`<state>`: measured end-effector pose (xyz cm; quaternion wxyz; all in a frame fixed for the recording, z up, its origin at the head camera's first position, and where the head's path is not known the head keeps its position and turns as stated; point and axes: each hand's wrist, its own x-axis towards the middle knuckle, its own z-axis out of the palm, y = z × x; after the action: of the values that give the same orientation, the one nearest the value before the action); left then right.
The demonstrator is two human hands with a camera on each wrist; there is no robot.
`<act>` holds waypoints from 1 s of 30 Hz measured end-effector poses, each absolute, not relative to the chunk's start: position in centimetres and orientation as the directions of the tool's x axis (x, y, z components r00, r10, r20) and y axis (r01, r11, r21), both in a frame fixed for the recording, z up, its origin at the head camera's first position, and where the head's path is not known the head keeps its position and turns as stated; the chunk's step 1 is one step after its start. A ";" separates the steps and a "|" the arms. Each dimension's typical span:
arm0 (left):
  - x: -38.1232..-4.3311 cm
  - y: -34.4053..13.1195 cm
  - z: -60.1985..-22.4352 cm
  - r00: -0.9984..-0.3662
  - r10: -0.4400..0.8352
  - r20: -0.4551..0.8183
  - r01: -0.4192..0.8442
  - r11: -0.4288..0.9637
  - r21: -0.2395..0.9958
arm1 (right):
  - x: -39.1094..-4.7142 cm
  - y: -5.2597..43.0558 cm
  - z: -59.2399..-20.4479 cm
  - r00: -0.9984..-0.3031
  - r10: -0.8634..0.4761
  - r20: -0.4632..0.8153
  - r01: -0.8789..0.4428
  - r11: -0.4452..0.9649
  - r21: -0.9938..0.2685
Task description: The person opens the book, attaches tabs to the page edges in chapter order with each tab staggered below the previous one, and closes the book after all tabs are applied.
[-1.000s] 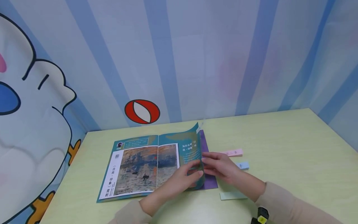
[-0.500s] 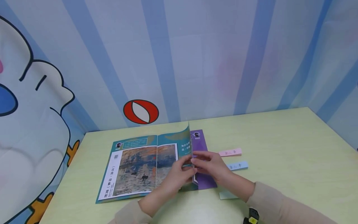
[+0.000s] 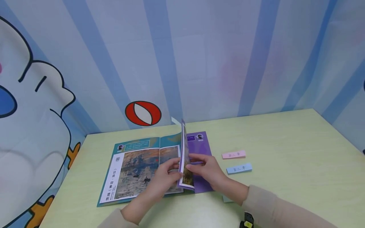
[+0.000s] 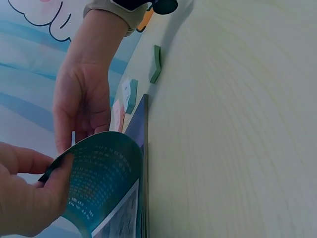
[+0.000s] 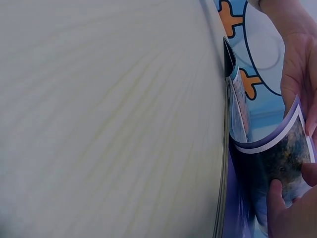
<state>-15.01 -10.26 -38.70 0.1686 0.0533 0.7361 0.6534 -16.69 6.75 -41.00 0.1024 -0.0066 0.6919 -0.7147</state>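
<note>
Leaf: swung further left since half a second ago, both hands along with it; the leaf [image 3: 185, 144] now stands nearly edge-on to the head camera, its painting side facing right.
Magazine: open, left of centre on the table, a seascape spread across the teal pages; the magazine [image 3: 137, 172] shows a purple page [image 3: 199, 146] right of the raised leaf.
Left hand: thumb and fingers narrow, pinching the leaf's free edge; left hand [image 3: 161, 179] is above the seascape.
Right hand: fingers bent, thumb against the painting side; right hand [image 3: 210, 170] touches the leaf, whether it grips cannot be told.
Tab: pale tab [image 3: 176, 121] jutting from the leaf's top.
Slips: pink slip [image 3: 233, 154] and blue slip [image 3: 239, 168], both with handwriting, right of the magazine; green slip [image 3: 227, 199] nearer the wearer, partly behind the right forearm.
Table: pale yellow-green table [image 3: 299, 158], faint wood grain, set against the wall.
Wall: light-blue wall covering [image 3: 222, 63], darker stripes, rippled at right.
Prints: white cartoon figure [image 3: 34, 136] at left; red-and-white oval [image 3: 143, 113] just above the table's back edge.
Sleeves: beige, both arms.
</note>
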 end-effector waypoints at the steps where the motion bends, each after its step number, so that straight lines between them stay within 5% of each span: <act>1: -15.0 -10.6 -38.6 -0.937 0.295 -0.185 -0.149 0.140 0.979 | -16.7 6.6 -41.0 -0.979 -0.161 -0.124 0.130 -0.023 -0.991; 12: -14.3 -14.0 -37.3 -0.961 0.130 -0.246 -0.229 0.130 0.965 | -16.9 4.7 -40.8 -0.973 -0.223 -0.056 0.045 0.055 -0.997; 30: -14.0 -24.6 -35.3 -0.890 0.068 -0.450 -0.439 0.135 0.888 | -16.2 0.9 -39.8 -0.926 -0.372 -0.061 0.010 0.139 -0.990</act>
<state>-14.01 -24.57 -35.34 0.1965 -0.1273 0.7273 0.6451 -16.16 0.91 -39.84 0.1479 -0.1225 0.7399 -0.6447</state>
